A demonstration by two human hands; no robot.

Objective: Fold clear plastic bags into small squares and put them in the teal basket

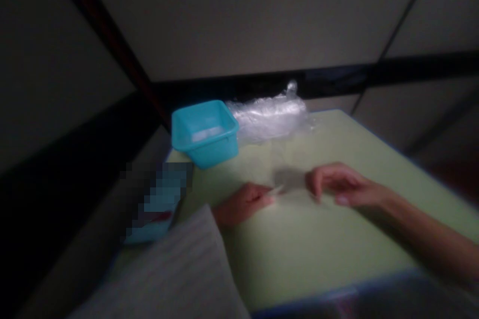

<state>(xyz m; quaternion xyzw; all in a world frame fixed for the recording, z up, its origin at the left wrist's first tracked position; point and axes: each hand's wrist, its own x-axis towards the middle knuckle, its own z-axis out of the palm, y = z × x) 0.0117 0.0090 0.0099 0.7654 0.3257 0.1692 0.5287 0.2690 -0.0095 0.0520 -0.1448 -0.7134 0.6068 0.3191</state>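
My left hand (243, 204) is closed in a pinch over the middle of the table. From its fingertips sticks a small, thin whitish piece (277, 190), too blurred for me to tell its kind. To the right, my right hand (340, 184) hovers just above the tabletop, fingers curved and thumb apart. I see nothing held in it. A gap separates the two hands, and a soft shadow lies between them.
Behind my left hand stands a turquoise plastic basin (215, 152) with something whitish inside. Beside it lies a crumpled clear plastic bag (273, 114). The pale green table (318, 249) has a blue edge. Left, a pixelated bluish item (162, 194); below it, grey striped cloth (183, 264).
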